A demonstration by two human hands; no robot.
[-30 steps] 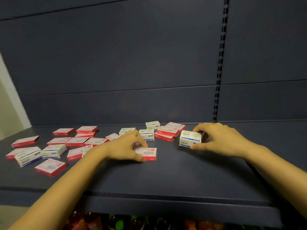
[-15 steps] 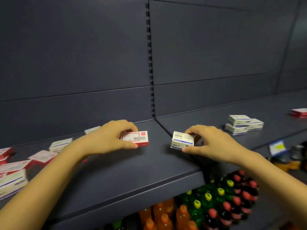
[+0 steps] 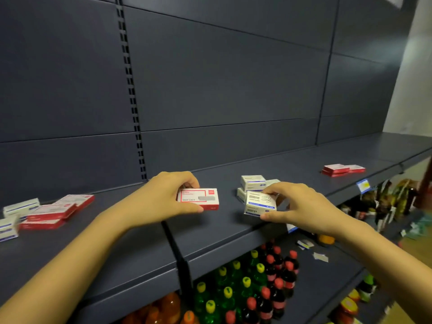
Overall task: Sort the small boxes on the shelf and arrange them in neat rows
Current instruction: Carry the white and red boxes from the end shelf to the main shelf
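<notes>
Two boxes are sitting in your grip over the dark blue shelf (image 3: 224, 232). Just beyond your right hand (image 3: 304, 210), a small pile of blue-and-white boxes (image 3: 253, 183) is resting on the shelf, standing right behind the box you are carrying. Well off to that hand's right, a pair of red boxes (image 3: 339, 170) is lying near the front edge. Out past your left hand (image 3: 159, 199), to its left, a loose scatter of boxes (image 3: 49, 212), red ones and blue-and-white ones, is lying in no order. Under both forearms, capped drink bottles (image 3: 257, 279) are standing on the lower shelf.

Your left hand is curling round a red-and-white box (image 3: 198, 198), thumb running along its near edge and fingers hooking over its far edge, keeping it flat; whether it is touching the shelf I cannot tell. Your right hand is pinching a blue-and-white box (image 3: 260, 203), thumb under its near edge and fingers over the top, tilting its printed face towards you.
</notes>
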